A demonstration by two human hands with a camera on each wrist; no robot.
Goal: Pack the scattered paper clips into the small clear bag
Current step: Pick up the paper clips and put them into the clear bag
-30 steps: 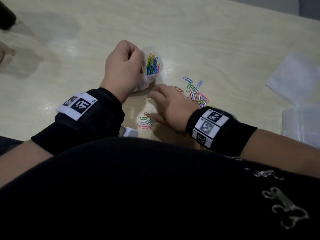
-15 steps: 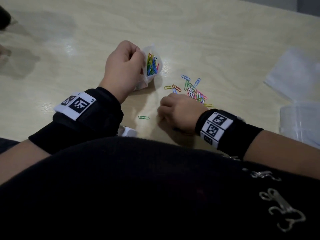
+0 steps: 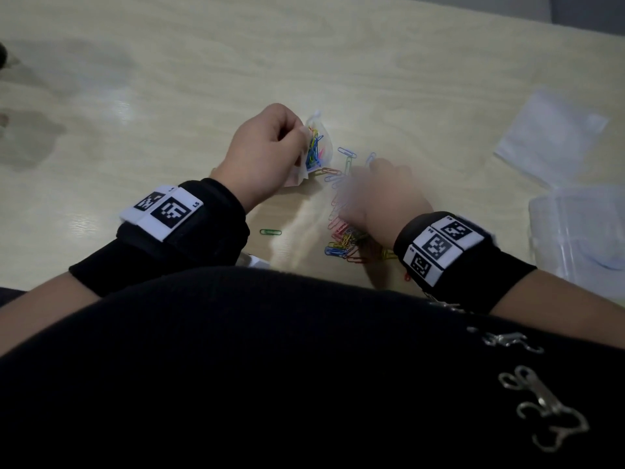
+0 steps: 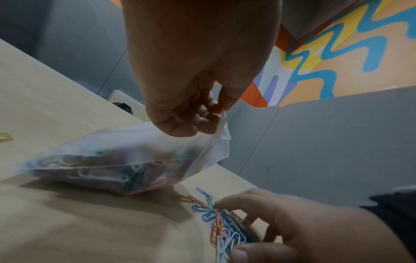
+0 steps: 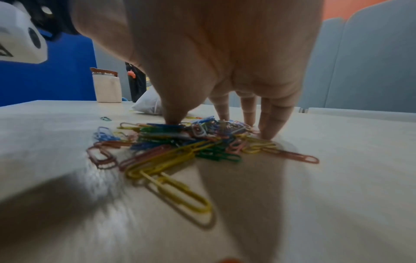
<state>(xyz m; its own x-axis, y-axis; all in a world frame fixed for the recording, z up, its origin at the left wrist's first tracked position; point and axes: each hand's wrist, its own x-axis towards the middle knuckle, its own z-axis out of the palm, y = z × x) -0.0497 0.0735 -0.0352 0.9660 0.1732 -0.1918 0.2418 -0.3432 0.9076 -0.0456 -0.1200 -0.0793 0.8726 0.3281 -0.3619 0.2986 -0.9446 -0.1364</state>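
My left hand [image 3: 267,154] pinches the rim of the small clear bag [image 3: 316,147], which holds several coloured paper clips; in the left wrist view the bag [image 4: 117,156] rests on the table, its mouth held by my left hand [image 4: 198,113]. A pile of coloured paper clips [image 3: 345,238] lies on the wood table just right of the bag. My right hand [image 3: 375,194] is spread over that pile, blurred. In the right wrist view its fingertips [image 5: 268,131] and thumb press down onto the clip pile [image 5: 180,142]. A lone green clip [image 3: 270,232] lies to the left.
Clear plastic bags [image 3: 554,137] and a clear plastic box [image 3: 581,228] sit at the table's right edge. A white jar [image 5: 108,87] stands far back in the right wrist view. My dark clothing fills the foreground.
My right hand moved from a closed fist near me forward and right, spreading over the clips; a pile now lies beneath its wrist. The left hand tilted the bag.
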